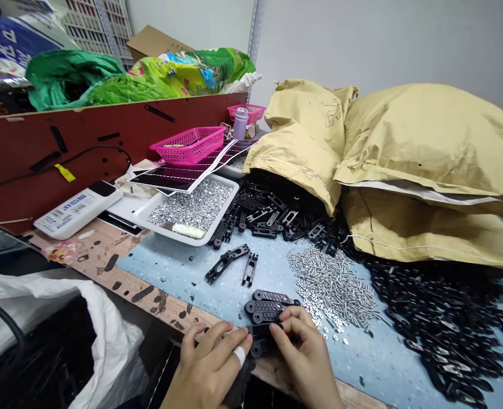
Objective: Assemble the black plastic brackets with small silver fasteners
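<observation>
Hands meet at the near edge of the pale blue speckled work surface [183, 267]: my left hand [211, 363], one finger wrapped in a white bandage [239, 355], and my right hand [304, 352] both pinch a small black plastic piece [260, 335] between closed fingertips. It sits just off that edge, touching a short stack of black perforated oblong plates [268, 304].

To my mind this work goes best with the piece held square, thumbs pressing evenly from both sides. The loose heap of small silver metal pins and washers [332, 284] lies just to the right, within easy reach of that hand.

Toward the far left of the surface a white rectangular plastic tray [142, 215] is filled with fine silver bits. Beyond it stands a pink slotted plastic basket [189, 149]; I cannot tell what is in it. At the far right lie tan paper sacks [425, 130], and one open sack [294, 159] spills a mound of black plastic brackets [277, 210] onto the surface. Off the near left corner sits an open white woven bag [106, 335], its contents dark.
</observation>
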A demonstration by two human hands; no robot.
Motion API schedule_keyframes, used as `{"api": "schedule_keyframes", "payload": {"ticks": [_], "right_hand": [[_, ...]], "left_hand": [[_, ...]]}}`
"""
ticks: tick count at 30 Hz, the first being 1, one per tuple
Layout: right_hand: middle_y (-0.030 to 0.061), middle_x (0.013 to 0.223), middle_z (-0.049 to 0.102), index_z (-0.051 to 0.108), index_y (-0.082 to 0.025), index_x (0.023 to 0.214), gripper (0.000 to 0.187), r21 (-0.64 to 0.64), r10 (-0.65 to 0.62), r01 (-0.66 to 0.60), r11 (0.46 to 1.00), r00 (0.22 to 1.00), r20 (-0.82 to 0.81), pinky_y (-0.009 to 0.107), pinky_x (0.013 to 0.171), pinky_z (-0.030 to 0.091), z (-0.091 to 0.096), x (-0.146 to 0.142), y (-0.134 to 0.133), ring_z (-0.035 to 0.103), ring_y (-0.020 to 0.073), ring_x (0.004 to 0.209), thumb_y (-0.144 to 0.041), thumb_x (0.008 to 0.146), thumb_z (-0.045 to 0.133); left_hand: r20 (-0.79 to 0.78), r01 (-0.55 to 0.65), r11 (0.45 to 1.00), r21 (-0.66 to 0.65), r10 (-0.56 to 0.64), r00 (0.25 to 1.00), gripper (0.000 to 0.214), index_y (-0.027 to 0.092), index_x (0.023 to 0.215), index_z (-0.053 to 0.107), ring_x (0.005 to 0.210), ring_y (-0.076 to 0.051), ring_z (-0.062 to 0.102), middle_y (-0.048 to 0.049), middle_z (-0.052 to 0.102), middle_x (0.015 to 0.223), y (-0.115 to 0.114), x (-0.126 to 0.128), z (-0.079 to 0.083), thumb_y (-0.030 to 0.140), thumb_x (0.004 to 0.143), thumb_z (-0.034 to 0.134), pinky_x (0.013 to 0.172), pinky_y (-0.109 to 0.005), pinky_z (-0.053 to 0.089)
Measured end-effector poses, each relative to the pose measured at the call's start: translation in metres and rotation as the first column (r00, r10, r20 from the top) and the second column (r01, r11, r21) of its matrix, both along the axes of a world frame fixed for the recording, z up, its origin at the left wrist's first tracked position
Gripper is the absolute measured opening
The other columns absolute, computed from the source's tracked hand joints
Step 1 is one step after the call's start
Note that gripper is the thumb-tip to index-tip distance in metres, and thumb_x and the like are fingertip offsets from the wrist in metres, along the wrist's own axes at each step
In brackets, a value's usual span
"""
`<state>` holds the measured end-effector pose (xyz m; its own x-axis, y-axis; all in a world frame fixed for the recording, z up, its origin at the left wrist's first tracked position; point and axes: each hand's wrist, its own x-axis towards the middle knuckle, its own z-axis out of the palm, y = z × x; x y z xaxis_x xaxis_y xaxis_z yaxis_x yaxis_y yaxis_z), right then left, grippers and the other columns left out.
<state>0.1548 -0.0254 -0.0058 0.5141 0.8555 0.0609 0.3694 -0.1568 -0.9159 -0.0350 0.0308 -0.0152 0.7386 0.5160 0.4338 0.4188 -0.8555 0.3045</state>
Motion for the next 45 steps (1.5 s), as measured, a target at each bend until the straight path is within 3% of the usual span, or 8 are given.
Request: {"api": "schedule_keyframes", "payload": {"ticks": [6,11,15,19,22,27,32,45], "right_hand": [[0.0056,0.079,0.054,0.05,-0.019,0.056,0.032,0.014,0.044,-0.046,0.999,0.991,0.123,0.025,0.054,0.045,-0.004,-0.002,-0.001,0.056,0.0172,0.067,-0.032,0.083,0.059],[0.0019,0.075,0.049,0.045,-0.021,0.064,0.026,-0.033,0.124,-0.121,0.992,0.907,0.402,0.025,0.052,0.044,-0.005,0.001,-0.002,0.051,0.0135,0.057,-0.029,0.088,0.052],[0.0025,0.076,0.05,0.048,-0.022,0.07,0.025,-0.077,0.057,-0.017,0.997,0.828,0.558,0.027,0.049,0.043,0.004,0.008,-0.005,0.051,0.0159,0.059,-0.038,0.08,0.064],[0.0084,0.093,0.059,0.058,-0.023,0.101,0.017,0.095,0.215,-0.284,0.954,0.871,0.442,0.03,0.062,0.05,0.01,-0.006,-0.011,0.058,0.0192,0.074,-0.029,0.086,0.051],[0.0046,0.081,0.064,0.062,-0.027,0.099,0.025,0.17,0.357,-0.43,0.887,0.871,0.338,0.031,0.065,0.049,0.012,-0.019,-0.013,0.059,0.0183,0.071,-0.021,0.091,0.039],[0.0023,0.076,0.063,0.066,-0.026,0.086,0.011,0.121,0.155,-0.157,0.98,0.988,0.027,0.027,0.058,0.049,0.02,0.001,-0.012,0.06,0.0175,0.067,-0.032,0.086,0.057],[-0.0001,0.061,0.054,0.067,-0.019,0.079,0.029,-0.073,-0.004,-0.021,0.997,0.945,-0.326,0.021,0.037,0.039,0.009,0.02,0.0,0.049,0.0114,0.044,-0.048,0.077,0.065],[-0.0015,0.054,0.055,0.064,-0.017,0.078,0.029,-0.188,0.01,-0.065,0.98,0.961,-0.278,0.02,0.04,0.037,-0.001,0.02,0.013,0.049,0.0112,0.042,-0.046,0.079,0.06]], "left_hand": [[0.014,0.007,0.999,-0.042,-0.006,1.0,0.065,0.021,0.122,0.058,0.103,-0.024,0.052,-0.0026,0.066,0.116,-0.001,0.005,0.002,0.002,0.061,0.043,0.095,-0.043,0.023],[0.028,-0.012,0.998,-0.062,0.014,1.0,0.062,0.02,0.12,0.058,0.1,-0.024,0.051,-0.0038,0.067,0.107,-0.001,0.013,0.002,0.001,0.063,0.043,0.095,-0.044,0.021],[0.056,-0.031,0.995,-0.095,0.036,0.998,0.052,0.022,0.115,0.061,0.101,-0.025,0.05,-0.004,0.066,0.108,0.002,0.015,0.006,0.006,0.068,0.046,0.095,-0.045,0.023],[0.072,-0.02,0.994,-0.107,0.028,0.997,0.036,0.023,0.109,0.063,0.1,-0.026,0.049,-0.0058,0.062,0.112,0.002,0.018,0.006,0.012,0.078,0.049,0.09,-0.042,0.032],[0.125,-0.003,0.987,-0.16,0.024,0.992,0.039,0.03,0.112,0.062,0.099,-0.024,0.051,-0.0032,0.062,0.111,0.0,0.021,0.005,0.012,0.083,0.046,0.083,-0.038,0.04],[0.246,-0.077,0.969,-0.233,0.136,0.96,0.045,0.031,0.129,0.051,0.112,-0.025,0.047,-0.0044,0.057,0.123,0.005,0.019,0.006,0.014,0.089,0.038,0.087,-0.039,0.042],[0.046,-0.049,0.996,-0.069,0.052,0.998,0.05,0.023,0.123,0.058,0.11,-0.027,0.047,-0.0025,0.063,0.121,0.008,0.023,0.005,0.008,0.077,0.046,0.094,-0.046,0.026],[-0.03,0.037,0.998,-0.05,-0.039,0.999,0.06,0.02,0.117,0.06,0.106,-0.027,0.05,-0.0022,0.065,0.119,0.013,0.026,0.003,0.003,0.061,0.044,0.094,-0.046,0.021]]}}
